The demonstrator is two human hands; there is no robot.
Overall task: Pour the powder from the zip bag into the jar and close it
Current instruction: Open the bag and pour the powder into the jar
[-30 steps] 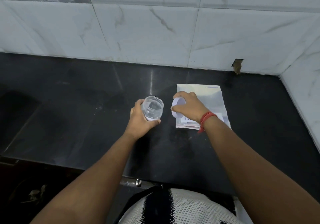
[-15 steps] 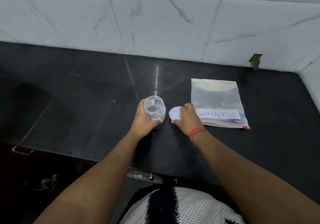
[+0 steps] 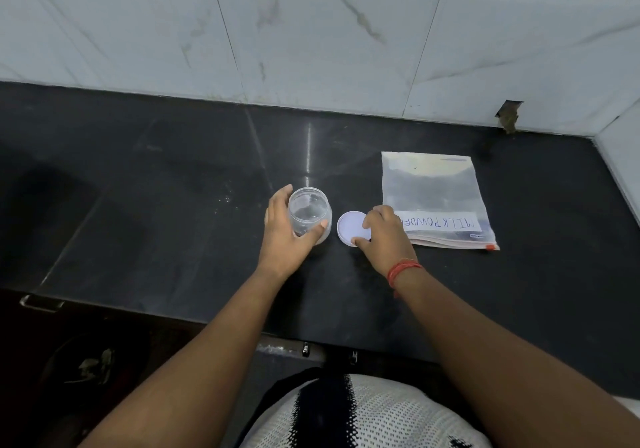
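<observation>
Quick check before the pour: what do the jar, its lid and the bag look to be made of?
Jar: clear, glossy, probably plastic; the counter and the left hand show through its wall. Lid: opaque white with a matte look, likely plastic, lying flat under the right hand. Bag: thin translucent plastic film, slightly wrinkled, with a white paper-like label.

We see a clear, empty jar (image 3: 309, 212) standing upright and open. Its white lid (image 3: 350, 228) lies flat just right. Further right, the zip bag (image 3: 434, 198) labelled "MILK POWDER" lies flat.
</observation>
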